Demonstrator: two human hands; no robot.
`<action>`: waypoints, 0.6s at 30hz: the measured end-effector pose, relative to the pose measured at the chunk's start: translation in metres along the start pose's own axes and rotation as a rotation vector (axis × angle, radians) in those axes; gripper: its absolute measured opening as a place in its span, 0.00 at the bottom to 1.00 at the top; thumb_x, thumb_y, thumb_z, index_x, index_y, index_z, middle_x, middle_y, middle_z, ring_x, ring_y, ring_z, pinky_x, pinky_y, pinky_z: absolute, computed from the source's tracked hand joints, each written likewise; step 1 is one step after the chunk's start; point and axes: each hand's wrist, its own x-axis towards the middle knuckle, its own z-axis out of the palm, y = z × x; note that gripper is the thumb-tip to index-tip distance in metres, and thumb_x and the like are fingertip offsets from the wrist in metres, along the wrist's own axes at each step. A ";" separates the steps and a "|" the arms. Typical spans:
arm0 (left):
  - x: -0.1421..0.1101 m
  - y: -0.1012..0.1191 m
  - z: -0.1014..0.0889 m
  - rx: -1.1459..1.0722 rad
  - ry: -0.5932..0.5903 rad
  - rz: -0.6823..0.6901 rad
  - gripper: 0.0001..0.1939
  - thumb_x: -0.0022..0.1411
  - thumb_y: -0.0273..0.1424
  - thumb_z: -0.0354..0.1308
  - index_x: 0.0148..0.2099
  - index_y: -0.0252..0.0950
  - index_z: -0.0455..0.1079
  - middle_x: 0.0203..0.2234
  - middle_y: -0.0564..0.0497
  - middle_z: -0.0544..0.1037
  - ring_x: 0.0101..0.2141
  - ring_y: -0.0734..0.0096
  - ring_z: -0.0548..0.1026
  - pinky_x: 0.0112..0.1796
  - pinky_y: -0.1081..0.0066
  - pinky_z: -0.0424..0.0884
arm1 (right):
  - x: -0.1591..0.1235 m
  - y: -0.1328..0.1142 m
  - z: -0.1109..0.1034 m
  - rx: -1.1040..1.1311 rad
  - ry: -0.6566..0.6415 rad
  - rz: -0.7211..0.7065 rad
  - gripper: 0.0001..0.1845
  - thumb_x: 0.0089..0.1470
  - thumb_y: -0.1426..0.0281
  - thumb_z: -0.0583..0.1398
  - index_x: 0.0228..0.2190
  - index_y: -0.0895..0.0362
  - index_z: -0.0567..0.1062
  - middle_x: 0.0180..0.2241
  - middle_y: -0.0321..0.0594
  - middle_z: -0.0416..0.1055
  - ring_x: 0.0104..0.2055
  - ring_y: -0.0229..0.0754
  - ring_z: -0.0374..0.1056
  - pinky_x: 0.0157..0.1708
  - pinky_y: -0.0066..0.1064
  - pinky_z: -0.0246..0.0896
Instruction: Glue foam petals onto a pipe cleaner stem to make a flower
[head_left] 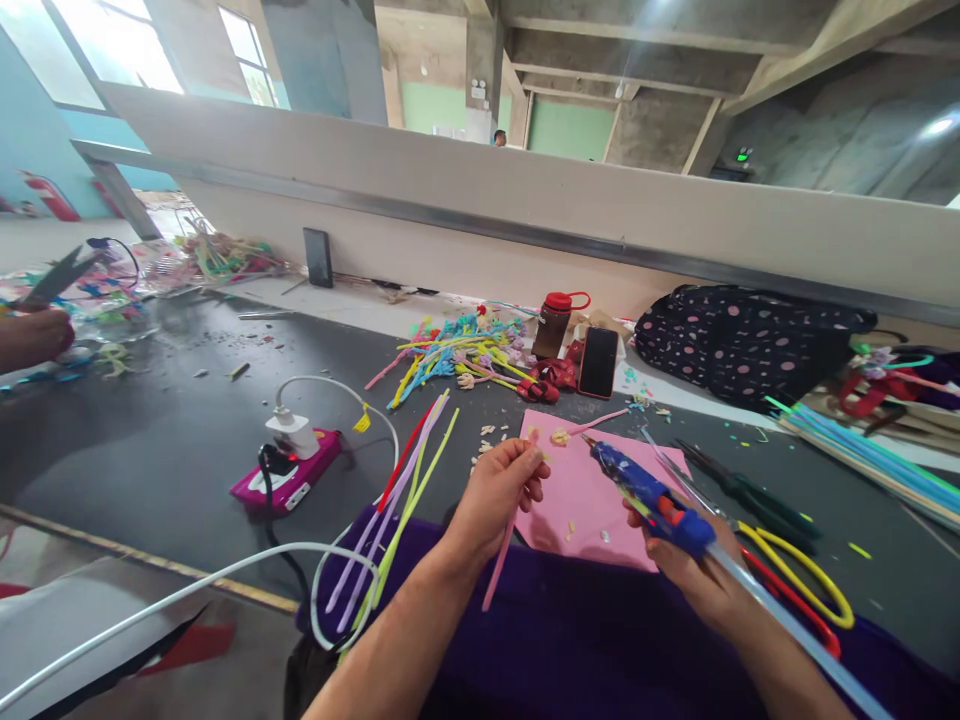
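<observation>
- Pinching a pink stem [498,575] between thumb and fingertips, the left hand [501,490] is at the left edge of a pink sheet [581,510]; the stem's lower end slants down below the hand.
- The right hand [694,570] is curled around a blue glue gun [637,482], its nozzle aimed toward the left hand, over the sheet; a pale rod [806,640] runs from its back.
- On the sheet's far part lies a small yellowish piece [561,438] at the end of another pink strip [602,423].
- Scissors with yellow and red handles [814,585] and dark pliers [761,500] lie right of the sheet on the dark table [202,430].
- Loose purple, green and red stems [405,500] lie left of the left hand, near a magenta power strip [319,468].
- At far left, a co-worker's hand [34,338] holds a bladed tool [60,278].
</observation>
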 end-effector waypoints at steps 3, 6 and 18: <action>0.001 0.007 -0.007 -0.140 -0.020 -0.046 0.13 0.52 0.37 0.58 0.26 0.32 0.63 0.19 0.55 0.69 0.14 0.87 0.60 0.14 0.81 0.50 | 0.007 -0.001 -0.001 -0.252 -0.117 -0.011 0.09 0.50 0.62 0.56 0.28 0.55 0.66 0.23 0.35 0.66 0.22 0.37 0.61 0.21 0.27 0.55; 0.002 0.010 -0.011 -0.189 -0.045 -0.080 0.12 0.53 0.36 0.57 0.27 0.32 0.64 0.20 0.56 0.68 0.15 0.87 0.61 0.14 0.82 0.48 | 0.007 -0.001 0.005 -0.440 -0.202 0.034 0.09 0.51 0.62 0.56 0.29 0.56 0.65 0.26 0.35 0.66 0.23 0.37 0.62 0.22 0.27 0.53; -0.002 0.008 -0.005 -0.166 -0.142 -0.100 0.11 0.55 0.33 0.57 0.26 0.31 0.64 0.20 0.54 0.69 0.14 0.87 0.61 0.14 0.81 0.49 | 0.002 0.001 0.034 -0.836 -0.314 0.152 0.15 0.49 0.56 0.55 0.29 0.56 0.67 0.29 0.40 0.69 0.28 0.44 0.68 0.23 0.30 0.45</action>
